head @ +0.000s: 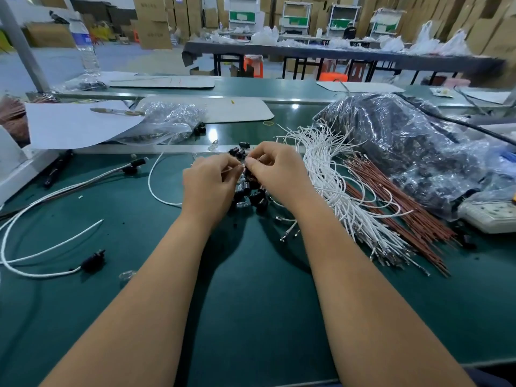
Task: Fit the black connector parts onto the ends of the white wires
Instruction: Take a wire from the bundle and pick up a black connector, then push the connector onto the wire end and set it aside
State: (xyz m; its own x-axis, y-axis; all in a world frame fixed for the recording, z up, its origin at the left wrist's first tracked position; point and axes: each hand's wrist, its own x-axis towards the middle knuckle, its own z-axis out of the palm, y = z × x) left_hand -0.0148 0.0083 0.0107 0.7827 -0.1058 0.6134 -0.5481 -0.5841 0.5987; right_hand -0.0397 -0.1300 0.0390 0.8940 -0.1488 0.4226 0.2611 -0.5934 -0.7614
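Observation:
My left hand (208,188) and my right hand (275,170) meet fingertip to fingertip over a small heap of loose black connector parts (252,195) on the green bench. The left hand pinches the end of a white wire (156,188) that loops off to the left. The right hand pinches a small black connector part against that wire end; the part is mostly hidden by my fingers. A thick bundle of white wires (332,185) lies just right of my right hand. Finished white wires with black connectors (93,261) lie at the left.
Brown-red wires (396,208) lie beside the white bundle. A big plastic bag of black parts (405,141) fills the right, with a white power strip (491,216) below it. A smaller bag (167,121) and white paper sheets (75,124) sit at the back left.

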